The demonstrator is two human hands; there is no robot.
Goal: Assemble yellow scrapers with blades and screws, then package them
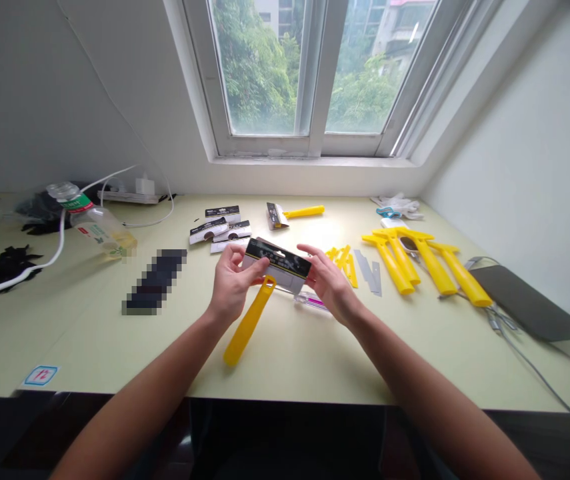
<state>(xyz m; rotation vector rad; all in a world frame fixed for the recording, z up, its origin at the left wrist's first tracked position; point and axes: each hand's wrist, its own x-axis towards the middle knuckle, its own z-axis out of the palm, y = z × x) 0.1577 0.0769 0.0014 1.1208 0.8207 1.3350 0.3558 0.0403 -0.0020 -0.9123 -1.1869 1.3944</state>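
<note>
Between my hands is a black and white card sleeve [285, 268], tilted down to the right. A yellow scraper handle [249, 325] slants down from its lower edge toward the table's front; whatever joins them is hidden by the card. My left hand [232, 280] grips the sleeve's left end, thumb pressed on its front. At the right end, the fingers of my right hand [333, 283] hold the card's edge, partly out of sight. Just beneath lies a clear tool with a pink stripe [312, 301], partly covered by my right hand.
Several card sleeves [222, 227] lie behind, beside a sleeved scraper [305, 211]. To the right are small yellow pieces [349, 267], grey blades [367, 272], yellow scrapers [437, 267], gloves [402, 205] and a dark flat device [529, 301]. A tilted bottle [97, 227] and cables are left.
</note>
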